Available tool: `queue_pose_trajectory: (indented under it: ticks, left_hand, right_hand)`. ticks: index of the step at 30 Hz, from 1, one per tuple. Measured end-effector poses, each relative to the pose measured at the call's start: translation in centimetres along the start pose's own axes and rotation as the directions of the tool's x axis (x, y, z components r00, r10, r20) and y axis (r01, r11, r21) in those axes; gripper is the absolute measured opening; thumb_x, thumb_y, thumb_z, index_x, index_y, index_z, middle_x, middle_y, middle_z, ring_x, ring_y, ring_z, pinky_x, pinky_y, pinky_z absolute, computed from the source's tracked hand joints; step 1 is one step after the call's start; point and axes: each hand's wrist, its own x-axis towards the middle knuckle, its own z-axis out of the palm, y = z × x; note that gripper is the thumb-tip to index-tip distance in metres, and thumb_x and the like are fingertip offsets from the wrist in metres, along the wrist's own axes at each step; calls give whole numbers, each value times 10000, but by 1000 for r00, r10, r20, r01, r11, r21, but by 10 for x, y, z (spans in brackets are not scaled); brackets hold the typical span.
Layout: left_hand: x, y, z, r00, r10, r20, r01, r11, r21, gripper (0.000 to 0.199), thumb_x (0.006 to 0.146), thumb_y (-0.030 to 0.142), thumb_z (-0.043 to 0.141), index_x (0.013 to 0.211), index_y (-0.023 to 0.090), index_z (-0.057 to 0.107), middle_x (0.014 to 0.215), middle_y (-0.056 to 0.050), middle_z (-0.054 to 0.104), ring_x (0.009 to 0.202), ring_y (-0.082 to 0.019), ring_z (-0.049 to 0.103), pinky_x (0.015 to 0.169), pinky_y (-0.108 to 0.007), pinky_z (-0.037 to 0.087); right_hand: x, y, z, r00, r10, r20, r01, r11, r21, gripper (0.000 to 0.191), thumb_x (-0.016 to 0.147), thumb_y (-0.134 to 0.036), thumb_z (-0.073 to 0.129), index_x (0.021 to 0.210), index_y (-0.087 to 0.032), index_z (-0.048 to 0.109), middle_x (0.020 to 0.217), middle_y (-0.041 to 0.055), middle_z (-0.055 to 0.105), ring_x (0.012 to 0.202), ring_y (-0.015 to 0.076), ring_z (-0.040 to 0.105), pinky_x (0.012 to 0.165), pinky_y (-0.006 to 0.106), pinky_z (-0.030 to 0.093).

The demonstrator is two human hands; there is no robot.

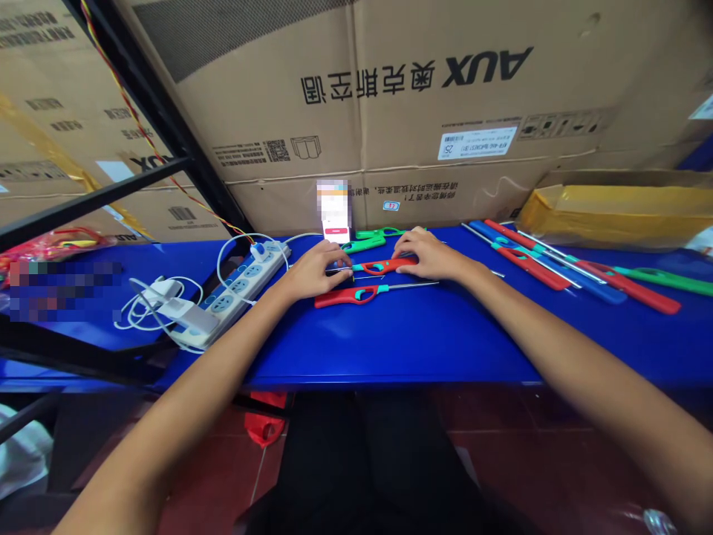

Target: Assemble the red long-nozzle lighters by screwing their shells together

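My left hand (319,269) is closed at the metal rod end of a red lighter (384,265) with a teal trigger part. My right hand (424,253) is wrapped round the red handle end of that same lighter. Nearer the table's front edge, another red lighter (345,296) lies with its rod pointing right. Green lighters (365,242) lie just behind my hands. A lit phone (335,212) leans upright against the cardboard behind them.
A white power strip (239,286) with plugs and looped cables lies at left, by a black metal frame (94,200). Several red, blue and green lighters (601,282) lie at right, before an open yellow-taped box (618,215). Large cartons (390,134) back the blue table (390,342).
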Motion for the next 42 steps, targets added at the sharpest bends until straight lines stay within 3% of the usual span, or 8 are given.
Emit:
queue_pose_trajectory:
  ticks: [5, 7, 10, 18, 28, 34, 39, 42]
  left_hand:
    - [1, -10, 2, 998, -59, -11, 59, 998, 26, 256, 1049, 403, 608, 1081, 215, 778, 1033, -103, 756, 1038, -284, 691, 982, -451, 543]
    - [1, -13, 2, 996, -83, -41, 84, 996, 42, 251, 1061, 388, 580, 1063, 219, 765, 1015, -102, 755, 1008, -279, 690, 965, -448, 543]
    - [1, -17, 0, 990, -109, -93, 115, 991, 62, 254, 1071, 380, 558, 1053, 219, 753, 1029, -102, 769, 988, -274, 691, 943, -441, 545]
    - [1, -26, 5, 980, -174, -101, 179, 983, 43, 217, 1029, 335, 588, 1028, 209, 765, 1042, -92, 805, 963, -263, 698, 910, -422, 549]
    - [2, -28, 10, 978, -183, -101, 186, 982, 21, 210, 1007, 330, 595, 965, 221, 770, 975, -90, 809, 914, -258, 708, 832, -402, 529]
    - [2, -29, 10, 978, -183, -101, 185, 983, 11, 204, 1000, 322, 593, 951, 232, 770, 964, -92, 813, 892, -251, 712, 812, -397, 528]
    - [2, -29, 9, 976, -192, -105, 192, 981, -6, 215, 996, 330, 594, 949, 239, 783, 966, -90, 818, 872, -244, 717, 801, -398, 528]
    - [3, -28, 8, 974, -206, -97, 205, 979, -19, 219, 992, 327, 592, 954, 235, 786, 969, -97, 818, 865, -244, 719, 797, -400, 528]
  right_hand:
    - [1, -3, 1, 997, 37, -62, -36, 999, 22, 230, 951, -457, 850, 1121, -306, 814, 1243, 107, 761, 1247, 387, 632, 1112, 597, 511]
    - [0, 3, -5, 992, 50, -112, -46, 998, 43, 300, 1002, -537, 781, 1191, -305, 798, 1265, 115, 768, 1255, 386, 639, 1111, 593, 509]
    - [-4, 20, -17, 978, 87, -189, -84, 996, 22, 303, 1091, -488, 624, 1248, -292, 794, 1298, 123, 783, 1252, 373, 649, 1117, 581, 493]
    - [-15, 59, -19, 974, 172, -147, -184, 980, -73, 300, 1012, -413, 674, 1167, -246, 870, 1188, 151, 796, 1183, 383, 671, 1088, 575, 508]
    - [-1, 44, 9, 966, 202, -161, -212, 976, -44, 207, 1027, -438, 733, 1027, -292, 880, 1332, 137, 753, 1318, 407, 602, 1131, 654, 469]
    - [-2, 47, 0, 947, 227, -227, -229, 973, 17, 157, 977, -432, 804, 990, -279, 838, 1222, 130, 769, 1238, 389, 672, 1115, 619, 503]
    - [-3, 49, -13, 876, 332, -350, -286, 942, 176, 177, 960, -392, 761, 988, -231, 829, 1125, 124, 834, 1070, 336, 748, 1029, 524, 567]
    - [-4, 49, -17, 853, 402, -332, -334, 911, 243, 175, 970, -342, 723, 1009, -218, 841, 1143, 121, 861, 1077, 324, 772, 1035, 507, 577]
